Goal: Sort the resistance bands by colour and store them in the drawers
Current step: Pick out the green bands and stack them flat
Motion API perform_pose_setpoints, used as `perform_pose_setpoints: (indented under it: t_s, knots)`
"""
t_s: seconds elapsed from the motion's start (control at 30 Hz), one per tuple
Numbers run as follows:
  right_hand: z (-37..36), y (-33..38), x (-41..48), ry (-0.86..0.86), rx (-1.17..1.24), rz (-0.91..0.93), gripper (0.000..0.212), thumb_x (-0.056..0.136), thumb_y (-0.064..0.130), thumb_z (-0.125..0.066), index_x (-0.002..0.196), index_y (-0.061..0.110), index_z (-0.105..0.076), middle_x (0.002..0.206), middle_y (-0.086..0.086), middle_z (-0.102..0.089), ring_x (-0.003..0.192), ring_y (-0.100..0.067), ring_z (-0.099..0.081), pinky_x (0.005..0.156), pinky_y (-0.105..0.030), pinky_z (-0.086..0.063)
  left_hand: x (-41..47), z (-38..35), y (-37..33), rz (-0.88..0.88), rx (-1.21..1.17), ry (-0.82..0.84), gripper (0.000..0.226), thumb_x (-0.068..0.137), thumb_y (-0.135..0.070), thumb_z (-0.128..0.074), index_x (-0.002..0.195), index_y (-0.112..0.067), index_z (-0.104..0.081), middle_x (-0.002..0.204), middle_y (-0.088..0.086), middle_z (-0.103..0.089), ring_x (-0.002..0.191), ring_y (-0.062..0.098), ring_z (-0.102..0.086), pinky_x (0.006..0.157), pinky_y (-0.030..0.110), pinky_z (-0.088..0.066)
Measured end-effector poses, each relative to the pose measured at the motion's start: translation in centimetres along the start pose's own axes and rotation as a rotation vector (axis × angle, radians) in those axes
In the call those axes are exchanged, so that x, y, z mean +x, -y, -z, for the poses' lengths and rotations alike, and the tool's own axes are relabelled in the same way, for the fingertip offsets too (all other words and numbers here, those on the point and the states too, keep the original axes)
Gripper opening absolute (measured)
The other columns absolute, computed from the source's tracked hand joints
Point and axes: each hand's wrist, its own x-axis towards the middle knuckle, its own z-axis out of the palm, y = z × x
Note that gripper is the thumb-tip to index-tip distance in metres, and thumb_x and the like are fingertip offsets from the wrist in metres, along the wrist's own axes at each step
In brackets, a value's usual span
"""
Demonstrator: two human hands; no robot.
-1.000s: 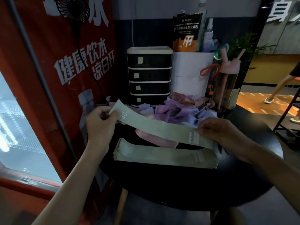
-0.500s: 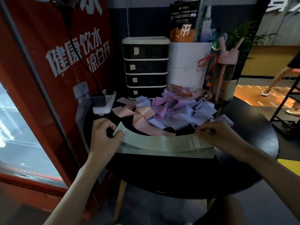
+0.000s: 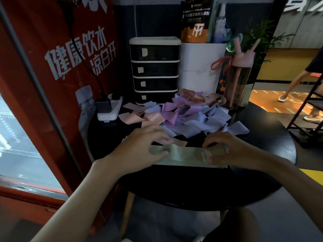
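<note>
Left hand (image 3: 139, 149): fingers spread, fairly straight, thumb lying on left end of green band stack (image 3: 185, 155); blurred. Right hand (image 3: 227, 151): cupped over right end, fingers curled at far edge, thumb at near edge, holding it. Stack flat on near part of round black desk (image 3: 262, 154). Just behind: loose pile of pink, purple, blue bands (image 3: 188, 119). Further back: four-drawer unit (image 3: 155, 70), drawers closed. Power strip (image 3: 110, 110) left of pile; pink bottle (image 3: 237, 79) at right.

Forearms (image 3: 83, 198) are bare, with dark legwear (image 3: 220, 231) and a pale shoe (image 3: 198, 239).
</note>
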Motion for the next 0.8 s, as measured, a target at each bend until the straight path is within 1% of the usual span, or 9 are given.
perform_pose_setpoints:
  t_s: [0.1, 0.17, 0.27, 0.4, 0.5, 0.57, 0.63, 0.7, 0.8]
  knots:
    - [-0.5, -0.1, -0.1, 0.019, -0.028, -0.005, 0.037, 0.074, 0.048, -0.077, 0.107, 0.051, -0.061, 0.119, 0.035, -0.049, 0.119, 0.007, -0.042, 0.097, -0.026, -0.041, 1.3, -2.1, -0.2, -0.038, 0.041, 0.211, 0.044, 0.085, -0.04, -0.075, 0.127, -0.036, -0.063, 0.141, -0.025, -0.049, 0.131, -0.005, -0.043, 0.11, 0.03, -0.038]
    - [-0.7, 0.0, -0.3, 0.006, 0.028, -0.011, 0.032, 0.076, 0.038, -0.08, 0.103, 0.047, -0.066, 0.115, 0.034, -0.055, 0.112, 0.006, -0.052, 0.094, -0.026, -0.048, 1.6, -2.8, 0.5, -0.036, -0.005, 0.24, 0.038, 0.085, -0.034, -0.077, 0.122, -0.03, -0.067, 0.142, -0.03, -0.047, 0.133, -0.009, -0.04, 0.111, 0.028, -0.039]
    - [-0.9, 0.3, -0.4, 0.006, 0.114, -0.018, 0.029, 0.078, 0.033, -0.08, 0.103, 0.041, -0.068, 0.109, 0.027, -0.061, 0.102, 0.005, -0.06, 0.088, -0.023, -0.053, 1.8, -3.2, 1.2, 0.017, -0.035, 0.243, 0.033, 0.085, -0.035, -0.077, 0.117, -0.029, -0.068, 0.139, -0.02, -0.053, 0.133, -0.003, -0.042, 0.111, 0.031, -0.039]
    - [-0.9, 0.3, -0.4, -0.009, 0.05, 0.008, 0.03, 0.079, 0.034, -0.079, 0.104, 0.042, -0.066, 0.11, 0.033, -0.057, 0.105, 0.009, -0.055, 0.086, -0.009, -0.044, 1.8, -3.3, 1.3, -0.013, -0.05, 0.268, 0.03, 0.086, -0.032, -0.076, 0.114, -0.026, -0.066, 0.125, -0.047, -0.044, 0.128, -0.02, -0.035, 0.108, 0.009, -0.03]
    - [-0.4, 0.5, -0.2, 0.016, 0.072, 0.022, 0.03, 0.076, 0.047, -0.075, 0.104, 0.041, -0.065, 0.111, 0.029, -0.056, 0.106, 0.006, -0.055, 0.086, -0.011, -0.044, 2.5, -2.7, 0.6, 0.041, -0.047, 0.297, 0.039, 0.086, -0.051, -0.07, 0.122, -0.038, -0.061, 0.13, -0.028, -0.051, 0.126, -0.005, -0.046, 0.106, 0.026, -0.042]
    - [0.3, 0.6, 0.5, -0.02, 0.134, -0.002, 0.043, 0.07, 0.063, -0.066, 0.107, 0.04, -0.064, 0.113, 0.023, -0.058, 0.105, 0.003, -0.057, 0.087, -0.02, -0.05, 4.1, -2.2, -0.3, 0.124, -0.091, 0.237, 0.04, 0.088, -0.056, -0.062, 0.123, -0.039, -0.06, 0.126, -0.022, -0.054, 0.12, 0.0, -0.052, 0.102, 0.029, -0.044]
    - [1.4, 0.2, 2.0, -0.144, 0.11, -0.02, 0.046, 0.071, 0.065, -0.06, 0.108, 0.036, -0.063, 0.112, 0.018, -0.059, 0.103, 0.001, -0.058, 0.086, -0.024, -0.051, 6.6, -1.8, -1.2, 0.155, -0.039, 0.095, 0.034, 0.091, -0.052, -0.059, 0.12, -0.036, -0.06, 0.12, -0.017, -0.056, 0.113, 0.007, -0.055, 0.1, 0.037, -0.045]
    - [2.5, -0.1, 4.1, -0.277, 0.085, -0.005, 0.034, 0.082, 0.053, -0.061, 0.105, 0.028, -0.066, 0.106, 0.015, -0.061, 0.097, 0.001, -0.059, 0.083, -0.021, -0.048, 10.0, -2.1, -1.3, 0.166, 0.054, -0.024, 0.029, 0.094, -0.042, -0.057, 0.12, -0.03, -0.061, 0.118, -0.01, -0.057, 0.11, 0.015, -0.055, 0.096, 0.042, -0.046]
    - [4.2, -0.1, 7.7, -0.428, 0.107, 0.036, 0.018, 0.09, 0.022, -0.067, 0.107, 0.015, -0.068, 0.095, 0.02, -0.057, 0.088, 0.015, -0.056, 0.077, -0.008, -0.042, 15.0, -3.6, 0.1, 0.313, 0.084, -0.148, 0.028, 0.095, -0.037, -0.054, 0.12, -0.026, -0.062, 0.125, 0.001, -0.057, 0.115, 0.026, -0.056, 0.094, 0.045, -0.047]
